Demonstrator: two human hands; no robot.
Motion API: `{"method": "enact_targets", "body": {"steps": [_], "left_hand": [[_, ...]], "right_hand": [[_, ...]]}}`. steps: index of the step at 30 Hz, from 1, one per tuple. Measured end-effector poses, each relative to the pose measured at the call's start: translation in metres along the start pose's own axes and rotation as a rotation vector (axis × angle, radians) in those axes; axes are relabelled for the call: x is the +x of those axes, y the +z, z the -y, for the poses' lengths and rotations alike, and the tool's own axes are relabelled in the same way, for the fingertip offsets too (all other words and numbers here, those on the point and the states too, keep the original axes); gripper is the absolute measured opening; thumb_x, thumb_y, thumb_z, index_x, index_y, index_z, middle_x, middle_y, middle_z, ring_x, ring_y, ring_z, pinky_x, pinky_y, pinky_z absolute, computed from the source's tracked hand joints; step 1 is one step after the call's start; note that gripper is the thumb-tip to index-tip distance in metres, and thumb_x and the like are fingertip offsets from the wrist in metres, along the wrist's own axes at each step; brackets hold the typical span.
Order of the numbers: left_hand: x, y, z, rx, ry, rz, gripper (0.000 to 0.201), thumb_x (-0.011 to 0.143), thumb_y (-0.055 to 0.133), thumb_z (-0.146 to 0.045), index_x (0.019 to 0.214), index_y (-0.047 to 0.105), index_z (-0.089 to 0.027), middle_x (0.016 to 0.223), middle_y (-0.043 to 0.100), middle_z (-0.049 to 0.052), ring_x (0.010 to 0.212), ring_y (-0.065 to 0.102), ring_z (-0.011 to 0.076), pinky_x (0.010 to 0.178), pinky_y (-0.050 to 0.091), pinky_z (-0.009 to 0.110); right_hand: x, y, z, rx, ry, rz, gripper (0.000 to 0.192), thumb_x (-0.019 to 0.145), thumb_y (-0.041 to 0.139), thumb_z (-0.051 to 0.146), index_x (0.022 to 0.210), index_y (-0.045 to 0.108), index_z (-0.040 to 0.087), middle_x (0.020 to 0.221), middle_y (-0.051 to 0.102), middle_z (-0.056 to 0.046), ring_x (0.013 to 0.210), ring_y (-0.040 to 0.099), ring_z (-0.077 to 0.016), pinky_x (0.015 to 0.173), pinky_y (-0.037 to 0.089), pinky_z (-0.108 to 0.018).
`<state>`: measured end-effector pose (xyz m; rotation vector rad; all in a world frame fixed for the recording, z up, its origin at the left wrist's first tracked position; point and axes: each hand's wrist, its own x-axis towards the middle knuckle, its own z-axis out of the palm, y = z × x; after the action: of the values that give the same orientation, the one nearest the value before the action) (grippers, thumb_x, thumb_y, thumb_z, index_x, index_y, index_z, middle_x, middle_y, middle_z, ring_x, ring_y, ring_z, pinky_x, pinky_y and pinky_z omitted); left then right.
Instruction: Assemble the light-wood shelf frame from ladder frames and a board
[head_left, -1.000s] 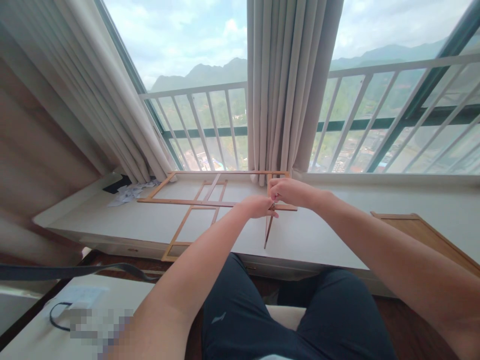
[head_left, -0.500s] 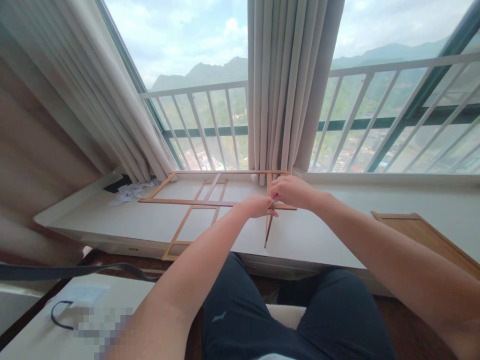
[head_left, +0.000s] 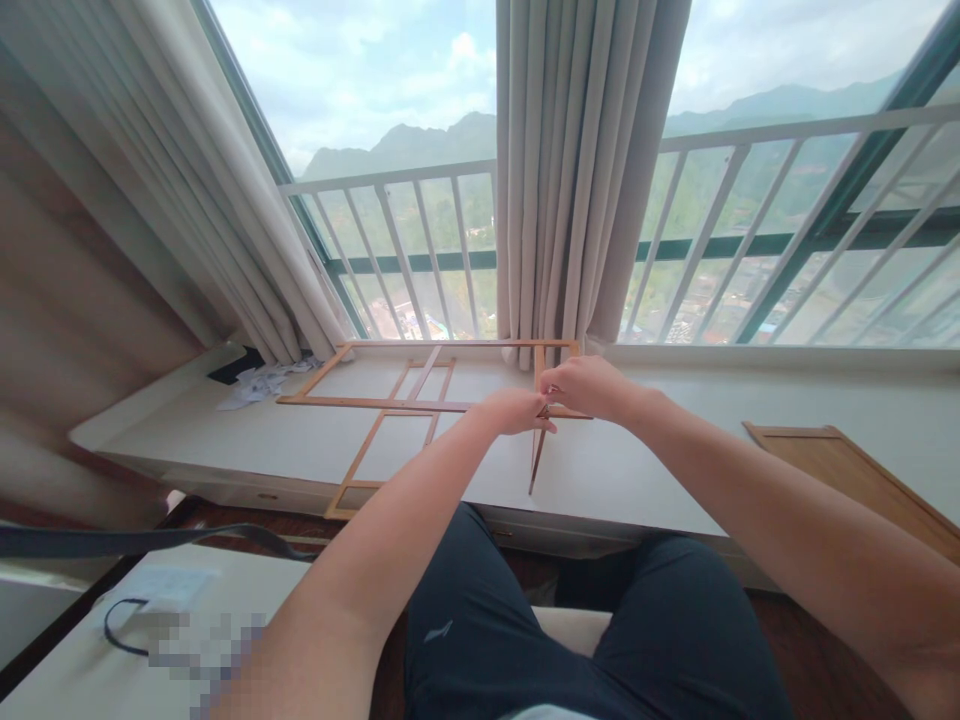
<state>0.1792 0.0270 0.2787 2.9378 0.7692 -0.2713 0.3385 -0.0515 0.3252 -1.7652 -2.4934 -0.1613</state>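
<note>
Should the left hand (head_left: 517,412), closed on the brown rectangular wooden frame (head_left: 360,404), slacken under force from the right hand (head_left: 586,383), pinched closed, contents indiscernible, the frame may tilt.

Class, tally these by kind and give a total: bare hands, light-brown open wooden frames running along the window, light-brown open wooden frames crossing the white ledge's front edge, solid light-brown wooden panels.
Bare hands, left hand and right hand: 2
Frame along the window: 1
Frame crossing the edge: 1
Solid panel: 1
Total: 5
</note>
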Motion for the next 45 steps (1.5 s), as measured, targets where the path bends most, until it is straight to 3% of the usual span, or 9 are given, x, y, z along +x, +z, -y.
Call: {"method": "enact_targets", "body": {"steps": [4,11,19,26,33,45], "left_hand": [[0.001,0.000,-0.001,0.027,-0.008,0.015,0.052,0.091,0.053,-0.065,0.106,0.069,-0.018,0.098,0.075,0.014,0.088,0.072,0.0309,0.074,0.053,0.036],[0.004,0.004,0.003,-0.004,0.013,-0.001,0.054,0.090,0.054,-0.065,0.119,0.064,-0.021,0.109,0.073,0.014,0.096,0.071,0.0316,0.077,0.054,0.036],[-0.001,-0.003,-0.003,-0.022,-0.001,0.003,0.049,0.091,0.056,-0.062,0.116,0.065,-0.021,0.111,0.073,0.012,0.099,0.070,0.0295,0.080,0.053,0.035],[0.003,0.002,0.001,-0.025,-0.017,0.003,0.053,0.090,0.055,-0.065,0.114,0.065,-0.020,0.107,0.074,0.014,0.097,0.071,0.0311,0.078,0.053,0.035],[0.004,0.004,0.003,-0.040,-0.041,0.006,0.057,0.088,0.057,-0.067,0.126,0.059,-0.023,0.111,0.073,0.012,0.101,0.070,0.0308,0.080,0.053,0.035],[0.001,0.001,0.000,-0.039,-0.028,0.024,0.055,0.090,0.056,-0.064,0.127,0.058,-0.023,0.113,0.072,0.013,0.102,0.070,0.0315,0.081,0.054,0.036]], "right_hand": [[-0.002,0.000,0.002,0.007,0.018,0.015,0.020,0.094,0.057,0.030,0.094,0.077,0.025,0.087,0.075,-0.008,0.079,0.067,-0.0229,0.061,0.035,-0.028],[-0.006,0.001,0.003,-0.036,0.075,0.003,0.027,0.096,0.054,0.035,0.091,0.075,0.020,0.085,0.074,-0.012,0.079,0.067,-0.0247,0.063,0.035,-0.029],[-0.010,0.008,0.006,-0.040,0.106,0.015,0.037,0.101,0.042,0.041,0.089,0.070,0.019,0.085,0.072,-0.012,0.077,0.067,-0.0248,0.065,0.035,-0.030],[-0.012,0.008,0.006,0.023,0.128,0.006,0.028,0.100,0.046,0.035,0.089,0.068,0.020,0.087,0.073,-0.009,0.075,0.064,-0.0219,0.060,0.029,-0.028],[-0.014,0.008,0.001,0.162,0.130,-0.026,0.022,0.097,0.050,0.033,0.091,0.068,0.023,0.086,0.072,-0.005,0.078,0.062,-0.0194,0.059,0.029,-0.026],[-0.012,0.009,-0.004,0.128,0.055,-0.026,0.010,0.091,0.061,0.029,0.087,0.067,0.022,0.092,0.073,-0.004,0.081,0.062,-0.0190,0.060,0.029,-0.027]]}}
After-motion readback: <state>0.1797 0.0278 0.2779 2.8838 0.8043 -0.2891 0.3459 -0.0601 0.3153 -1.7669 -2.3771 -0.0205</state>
